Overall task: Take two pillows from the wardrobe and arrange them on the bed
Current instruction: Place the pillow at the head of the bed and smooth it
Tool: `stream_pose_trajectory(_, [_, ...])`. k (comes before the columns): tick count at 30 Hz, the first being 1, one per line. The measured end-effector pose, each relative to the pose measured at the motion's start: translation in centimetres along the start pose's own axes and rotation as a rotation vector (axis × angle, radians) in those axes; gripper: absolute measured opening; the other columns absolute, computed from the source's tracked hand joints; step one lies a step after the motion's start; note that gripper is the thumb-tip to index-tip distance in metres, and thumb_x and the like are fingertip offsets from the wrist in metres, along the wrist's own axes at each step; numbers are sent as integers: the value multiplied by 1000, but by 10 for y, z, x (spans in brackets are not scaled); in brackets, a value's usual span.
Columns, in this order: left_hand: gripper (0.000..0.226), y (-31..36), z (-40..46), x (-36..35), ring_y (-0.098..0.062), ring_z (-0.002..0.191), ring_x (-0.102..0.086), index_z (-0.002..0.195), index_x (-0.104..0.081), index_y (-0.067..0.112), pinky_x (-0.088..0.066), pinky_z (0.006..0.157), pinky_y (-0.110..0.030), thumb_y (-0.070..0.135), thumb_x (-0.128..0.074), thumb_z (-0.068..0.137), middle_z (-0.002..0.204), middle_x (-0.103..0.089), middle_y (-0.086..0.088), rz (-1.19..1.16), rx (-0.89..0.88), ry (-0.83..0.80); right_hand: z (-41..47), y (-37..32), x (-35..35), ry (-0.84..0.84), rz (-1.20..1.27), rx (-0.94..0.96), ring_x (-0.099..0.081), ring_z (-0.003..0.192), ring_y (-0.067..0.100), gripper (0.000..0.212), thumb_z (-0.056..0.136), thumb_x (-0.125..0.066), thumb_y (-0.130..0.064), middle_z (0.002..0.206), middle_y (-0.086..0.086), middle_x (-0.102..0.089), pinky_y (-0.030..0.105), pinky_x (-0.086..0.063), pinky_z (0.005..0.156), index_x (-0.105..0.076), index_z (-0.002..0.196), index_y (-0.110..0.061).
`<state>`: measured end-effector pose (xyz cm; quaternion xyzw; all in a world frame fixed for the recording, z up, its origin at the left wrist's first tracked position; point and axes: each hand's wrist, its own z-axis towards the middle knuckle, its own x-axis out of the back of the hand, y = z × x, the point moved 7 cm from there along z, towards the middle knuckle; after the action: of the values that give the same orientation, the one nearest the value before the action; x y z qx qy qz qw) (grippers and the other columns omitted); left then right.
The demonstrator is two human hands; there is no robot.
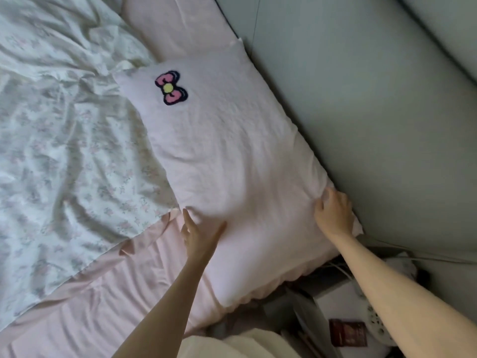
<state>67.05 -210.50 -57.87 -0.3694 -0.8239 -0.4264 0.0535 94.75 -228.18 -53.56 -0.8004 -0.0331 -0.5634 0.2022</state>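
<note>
1. Pale pink rectangular fabric pillow [232, 161] lying flat on the bed, long side running along the grey-green padded headboard [361, 112] and touching it.
2. Pink bow patch with a yellow centre and dark outline [171, 87] stitched near the far end of that pillow.
3. Second pale pink pillow [178, 24] partly in view beyond the first, also against the headboard; only 1 stretch of it visible.
4. Left hand [197, 235] laid on the near left corner of the bow pillow, fingers straight and mostly pressed together, thumb spread away to the right, palm against the fabric.
5. Right hand [334, 211] at the near right corner beside the headboard, fingers curled and bunching the pillow cloth; exact grip under the fingers hard to tell.
6. White floral-print crumpled duvet [59, 140] covering the left part of the bed, its edge tucked just beside the pillow's left side.
7. Pale pink wrinkled bedsheet [103, 301] bare below the duvet, under the left forearm.
8. White bedside table [333, 308] beside the mattress at lower right, with a dark red booklet [348, 333] lying on it.
9. White cable [426, 258] running along the base of the headboard near the right forearm.
</note>
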Motion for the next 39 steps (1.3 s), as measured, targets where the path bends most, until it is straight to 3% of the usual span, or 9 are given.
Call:
stream_pose_trajectory(6, [123,-17,6,-20,-29,137,-26,142,3,38,-33,110,-51,45,-80,52,150,-25,-7,-164,61,-64,28,36,-23,-206,-51,-197,-40,125,40,60,89,-48,-43,136,25,-43,51,-35,103,-38,130,0])
stream_pose_trajectory(10, [122,-7,4,-30,-30,132,-35,142,-3,38,-39,105,-52,44,-80,48,145,-32,-9,-98,-9,-87,26,27,-17,-15,26,-153,-52,106,35,23,94,-45,-28,110,22,-59,46,-34,94,-49,90,-6])
stream_pose_trajectory(15, [116,-9,-11,-32,-34,126,-38,142,-7,33,-40,103,-46,36,-84,55,141,-31,-12,-41,-76,-90,1,36,19,205,48,-13,-53,93,38,23,93,-46,-19,91,25,-60,46,-36,85,-37,74,-12])
stream_pose_trajectory(21, [117,-30,-17,-19,-42,134,-18,141,11,41,-23,108,-57,42,-77,65,152,-6,-16,223,129,7,-27,67,-6,26,-87,-187,-47,113,39,30,89,-52,-21,121,24,-51,55,-37,94,-47,112,-2])
stream_pose_trajectory(24, [105,10,-23,-16,-42,141,-3,142,11,41,-14,107,-66,47,-68,71,155,4,-16,519,-264,186,-25,42,0,91,-129,32,-32,127,40,57,85,-56,-22,141,21,-33,64,-27,101,-31,136,-16])
stream_pose_trajectory(26, [90,32,-33,-37,-43,142,0,143,3,39,-13,105,-69,54,-54,76,156,-1,-17,740,-549,197,-25,10,-17,-46,-161,248,-10,140,37,67,90,-46,-36,155,14,-10,67,-13,106,-6,144,-36])
stream_pose_trajectory(30, [78,-1,-29,-77,-36,142,18,139,16,45,-14,105,-73,67,-34,83,156,17,-4,999,-518,-107,-34,18,-79,-499,-239,217,27,139,24,61,88,-16,-63,151,-9,30,68,0,107,29,129,-53])
stream_pose_trajectory(34, [95,-25,-34,-70,-34,140,24,135,23,49,-23,103,-68,69,-47,75,153,27,0,992,-487,-190,-40,63,-73,-539,-150,-11,20,140,35,73,83,-25,-71,153,-7,25,61,0,112,19,137,-47])
stream_pose_trajectory(39, [101,-65,-78,-56,-37,138,27,129,31,48,-49,96,-46,47,-59,82,149,35,-1,950,-446,-325,-62,72,-53,-520,-178,-164,-3,140,43,69,91,-33,-51,156,11,8,58,-13,114,8,144,-33])
